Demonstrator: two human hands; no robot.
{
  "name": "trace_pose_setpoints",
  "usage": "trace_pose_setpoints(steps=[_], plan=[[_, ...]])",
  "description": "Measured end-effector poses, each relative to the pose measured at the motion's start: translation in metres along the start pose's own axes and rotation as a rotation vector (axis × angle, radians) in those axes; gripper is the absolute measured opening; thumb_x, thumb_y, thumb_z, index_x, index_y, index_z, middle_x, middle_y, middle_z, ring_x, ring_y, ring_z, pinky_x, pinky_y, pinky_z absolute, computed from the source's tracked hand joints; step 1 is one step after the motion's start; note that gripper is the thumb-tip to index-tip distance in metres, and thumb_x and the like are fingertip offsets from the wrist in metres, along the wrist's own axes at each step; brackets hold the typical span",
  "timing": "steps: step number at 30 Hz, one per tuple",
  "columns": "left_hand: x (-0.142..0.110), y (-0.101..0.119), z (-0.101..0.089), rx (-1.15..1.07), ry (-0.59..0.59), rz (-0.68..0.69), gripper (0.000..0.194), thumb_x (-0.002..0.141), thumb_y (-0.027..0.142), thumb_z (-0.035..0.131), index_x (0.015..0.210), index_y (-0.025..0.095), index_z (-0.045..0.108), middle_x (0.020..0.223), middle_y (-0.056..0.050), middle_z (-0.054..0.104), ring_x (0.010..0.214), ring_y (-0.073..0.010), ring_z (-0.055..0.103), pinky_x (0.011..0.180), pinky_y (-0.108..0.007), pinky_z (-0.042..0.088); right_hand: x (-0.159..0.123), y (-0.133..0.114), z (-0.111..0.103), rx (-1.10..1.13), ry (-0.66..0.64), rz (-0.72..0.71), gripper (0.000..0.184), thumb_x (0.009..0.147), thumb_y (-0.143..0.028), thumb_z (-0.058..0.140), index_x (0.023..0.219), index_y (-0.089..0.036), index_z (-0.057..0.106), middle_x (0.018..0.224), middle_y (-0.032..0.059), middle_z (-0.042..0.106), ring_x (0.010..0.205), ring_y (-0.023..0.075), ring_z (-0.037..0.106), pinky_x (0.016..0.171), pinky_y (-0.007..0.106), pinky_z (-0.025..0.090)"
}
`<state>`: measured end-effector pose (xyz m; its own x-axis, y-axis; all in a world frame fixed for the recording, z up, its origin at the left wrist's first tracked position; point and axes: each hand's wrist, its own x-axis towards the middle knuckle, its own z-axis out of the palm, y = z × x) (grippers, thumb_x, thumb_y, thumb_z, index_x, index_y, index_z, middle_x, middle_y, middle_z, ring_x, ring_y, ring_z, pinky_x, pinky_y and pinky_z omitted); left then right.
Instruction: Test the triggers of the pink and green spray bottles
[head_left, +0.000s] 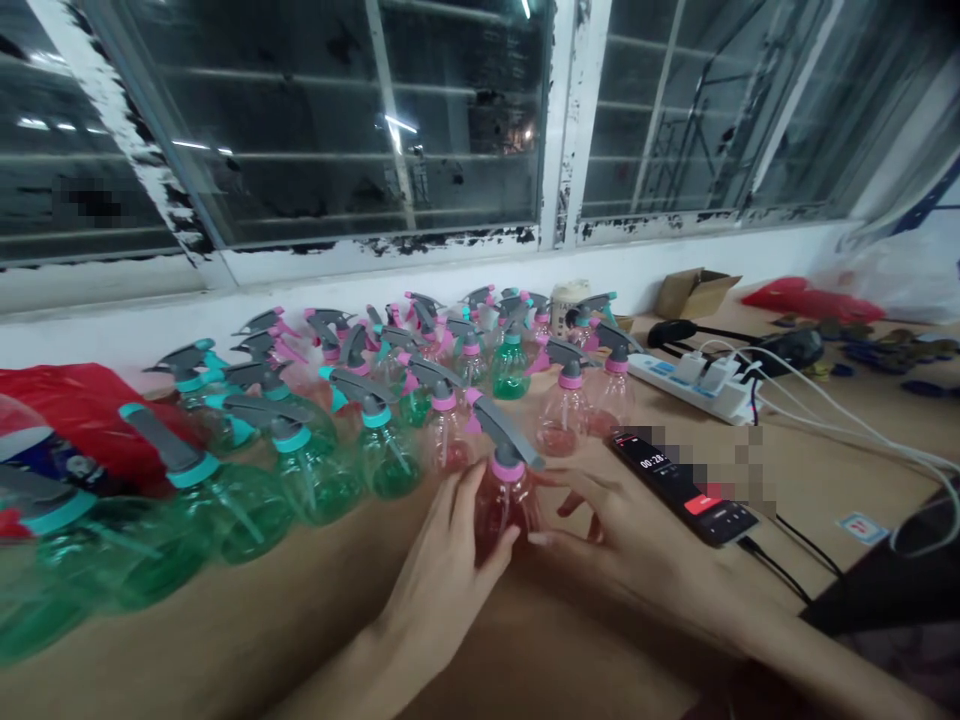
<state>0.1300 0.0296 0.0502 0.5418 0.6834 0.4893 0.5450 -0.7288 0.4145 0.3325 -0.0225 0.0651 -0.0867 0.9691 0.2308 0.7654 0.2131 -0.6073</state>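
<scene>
A pink spray bottle [504, 490] with a grey trigger head and pink collar stands on the wooden table [247, 620] in front of me. My left hand [442, 580] cups its left side, thumb against the bottle. My right hand [615, 530] wraps its right side, fingers curled toward it. Behind it stand several more spray bottles, green ones with teal collars [315, 470] to the left and pink ones [570, 400] to the right.
A black phone [686, 488] showing a timer lies right of my hands, cabled. A white power strip [694, 385] with plugs and white cables sits behind it. A red bag [67, 410] is at far left, a cardboard box [694, 292] by the wall under the windows.
</scene>
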Motion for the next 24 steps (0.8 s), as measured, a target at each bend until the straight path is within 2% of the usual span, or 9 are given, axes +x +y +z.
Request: trace_pose_setpoints(steps=[2, 4, 8, 11, 13, 17, 19, 21, 24], plan=[[-0.014, 0.0, -0.007, 0.027, -0.009, 0.005, 0.05, 0.092, 0.029, 0.049, 0.137, 0.022, 0.027, 0.132, -0.013, 0.045, 0.122, -0.0309, 0.045, 0.098, -0.051, 0.04, -0.007, -0.006, -0.003, 0.035, -0.027, -0.002, 0.047, 0.079, -0.048, 0.062, 0.117, -0.021, 0.06, 0.093, 0.0087, 0.072, 0.067, 0.0216, 0.068, 0.058, 0.034, 0.053], [-0.023, 0.0, -0.013, 0.02, -0.031, 0.0, 0.049, 0.092, 0.03, 0.05, 0.136, 0.025, 0.028, 0.129, -0.012, 0.048, 0.118, -0.0305, 0.049, 0.095, -0.05, 0.043, -0.006, -0.012, -0.006, 0.062, -0.034, -0.034, 0.049, 0.075, -0.052, 0.065, 0.114, -0.022, 0.061, 0.101, 0.0088, 0.071, 0.073, 0.0221, 0.068, 0.066, 0.036, 0.054], [-0.033, -0.003, -0.018, -0.031, -0.039, 0.008, 0.048, 0.093, 0.034, 0.049, 0.136, 0.024, 0.029, 0.127, -0.012, 0.049, 0.116, -0.0301, 0.051, 0.092, -0.048, 0.045, 0.012, -0.023, -0.004, 0.166, -0.059, -0.142, 0.073, 0.067, -0.052, 0.073, 0.128, -0.022, 0.047, 0.125, 0.0107, 0.06, 0.11, 0.0289, 0.058, 0.089, 0.042, 0.048], [-0.036, -0.008, -0.017, -0.062, -0.035, 0.024, 0.049, 0.093, 0.033, 0.049, 0.137, 0.024, 0.027, 0.129, -0.012, 0.048, 0.117, -0.0288, 0.051, 0.093, -0.048, 0.045, 0.03, -0.031, 0.007, 0.375, -0.079, -0.213, 0.083, 0.062, -0.046, 0.079, 0.133, -0.022, 0.041, 0.122, 0.0077, 0.061, 0.107, 0.0255, 0.059, 0.092, 0.041, 0.047], [-0.037, -0.011, -0.017, -0.071, -0.043, 0.044, 0.051, 0.092, 0.031, 0.05, 0.137, 0.024, 0.027, 0.132, -0.012, 0.047, 0.12, -0.0286, 0.048, 0.095, -0.048, 0.044, 0.038, -0.036, 0.017, 0.456, -0.007, -0.228, 0.077, 0.06, -0.044, 0.08, 0.127, -0.023, 0.047, 0.113, 0.0058, 0.064, 0.1, 0.0242, 0.061, 0.086, 0.039, 0.05], [-0.041, -0.016, -0.018, -0.081, -0.057, 0.068, 0.05, 0.091, 0.031, 0.051, 0.136, 0.024, 0.03, 0.131, -0.011, 0.051, 0.118, -0.0279, 0.051, 0.095, -0.046, 0.045, 0.046, -0.046, 0.028, 0.506, 0.039, -0.204, 0.039, 0.074, -0.039, 0.07, 0.109, -0.025, 0.059, 0.085, -0.0005, 0.066, 0.072, 0.0167, 0.062, 0.063, 0.03, 0.051], [-0.045, -0.022, -0.019, -0.064, -0.054, 0.08, 0.052, 0.091, 0.032, 0.05, 0.137, 0.023, 0.029, 0.129, -0.012, 0.053, 0.117, -0.0281, 0.053, 0.094, -0.046, 0.046, 0.048, -0.049, 0.029, 0.482, 0.081, -0.238, 0.027, 0.079, -0.039, 0.065, 0.101, -0.025, 0.061, 0.084, -0.0008, 0.065, 0.074, 0.0161, 0.061, 0.066, 0.03, 0.05], [-0.051, -0.033, -0.017, -0.023, -0.077, 0.088, 0.053, 0.092, 0.031, 0.049, 0.138, 0.022, 0.027, 0.131, -0.013, 0.051, 0.119, -0.0281, 0.051, 0.095, -0.046, 0.045, 0.049, -0.048, 0.03, 0.466, 0.132, -0.263, 0.025, 0.08, -0.041, 0.062, 0.099, -0.025, 0.062, 0.085, -0.0007, 0.064, 0.077, 0.0165, 0.061, 0.071, 0.031, 0.049], [-0.06, -0.051, -0.014, 0.091, -0.148, 0.093, 0.054, 0.09, 0.028, 0.051, 0.139, 0.02, 0.028, 0.137, -0.014, 0.046, 0.125, -0.0279, 0.045, 0.1, -0.048, 0.04, 0.05, -0.041, 0.035, 0.469, 0.141, -0.227, 0.022, 0.082, -0.042, 0.059, 0.096, -0.025, 0.062, 0.078, -0.001, 0.063, 0.071, 0.0165, 0.059, 0.068, 0.032, 0.049]])
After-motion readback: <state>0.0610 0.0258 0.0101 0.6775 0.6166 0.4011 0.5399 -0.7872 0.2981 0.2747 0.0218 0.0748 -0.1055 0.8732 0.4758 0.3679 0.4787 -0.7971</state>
